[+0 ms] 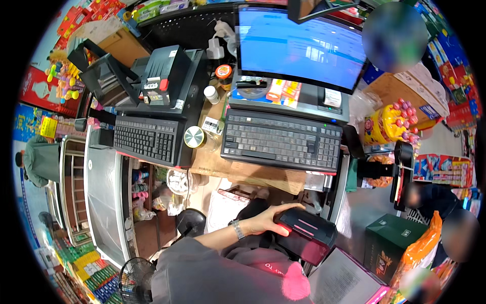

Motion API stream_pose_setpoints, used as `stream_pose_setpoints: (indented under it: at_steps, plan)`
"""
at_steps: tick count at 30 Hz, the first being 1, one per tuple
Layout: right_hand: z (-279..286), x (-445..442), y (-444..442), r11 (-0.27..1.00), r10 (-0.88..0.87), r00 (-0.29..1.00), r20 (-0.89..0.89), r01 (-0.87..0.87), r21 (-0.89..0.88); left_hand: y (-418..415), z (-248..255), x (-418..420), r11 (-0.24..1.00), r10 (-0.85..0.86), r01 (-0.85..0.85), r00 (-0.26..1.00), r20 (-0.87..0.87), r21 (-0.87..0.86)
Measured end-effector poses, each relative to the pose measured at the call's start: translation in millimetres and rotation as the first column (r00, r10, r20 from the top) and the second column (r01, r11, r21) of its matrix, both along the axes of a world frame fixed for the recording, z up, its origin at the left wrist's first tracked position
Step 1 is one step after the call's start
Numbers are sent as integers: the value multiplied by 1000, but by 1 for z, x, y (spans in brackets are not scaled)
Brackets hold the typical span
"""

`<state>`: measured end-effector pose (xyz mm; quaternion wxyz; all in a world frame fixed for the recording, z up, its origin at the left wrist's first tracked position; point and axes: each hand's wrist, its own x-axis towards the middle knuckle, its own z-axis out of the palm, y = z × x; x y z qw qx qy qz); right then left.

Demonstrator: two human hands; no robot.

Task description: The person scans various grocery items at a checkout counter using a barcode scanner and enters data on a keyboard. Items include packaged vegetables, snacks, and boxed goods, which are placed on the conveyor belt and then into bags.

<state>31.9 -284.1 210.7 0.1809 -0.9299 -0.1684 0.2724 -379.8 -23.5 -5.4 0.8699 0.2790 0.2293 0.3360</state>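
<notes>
My left hand, with a metal-band watch at the wrist, grips the near-left side of a black box-shaped barcode scanner. Red light from the scanner glows on my thumb and on my grey sweatshirt. Just below the scanner stands a large carton with a printed grey face and pink edges, close to my body. My right hand is out of view. A fuzzy pink patch shows on my front; I cannot tell what it is.
Ahead are a black keyboard, a lit monitor and a second keyboard. A lidded jar sits between the keyboards. To the right are a dark green box, an orange bag and people. A fan stands lower left.
</notes>
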Motion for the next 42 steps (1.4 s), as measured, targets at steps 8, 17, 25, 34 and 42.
stream_pose_setpoints:
  at_steps: [8, 17, 25, 34, 42]
  plan:
    - [13, -27, 72, 941, 263, 962, 77, -238, -239, -13, -20, -18, 996, 86, -85, 996, 36, -30]
    - [-48, -92, 210, 650, 728, 594, 341, -757, -69, -28, -17, -49, 951, 258, -254, 966, 4, -175]
    - [-184, -295, 383, -140, 927, 21, 375, -906, 398, -62, -20, -72, 875, 400, -397, 915, -48, -279]
    - [-222, -433, 434, -391, 833, -186, 521, -864, 318, -117, -21, -90, 663, 620, -627, 766, -169, -409]
    - [-219, -451, 439, -405, 806, -195, 559, -870, 281, -123, -16, -96, 646, 723, -702, 689, -56, -299]
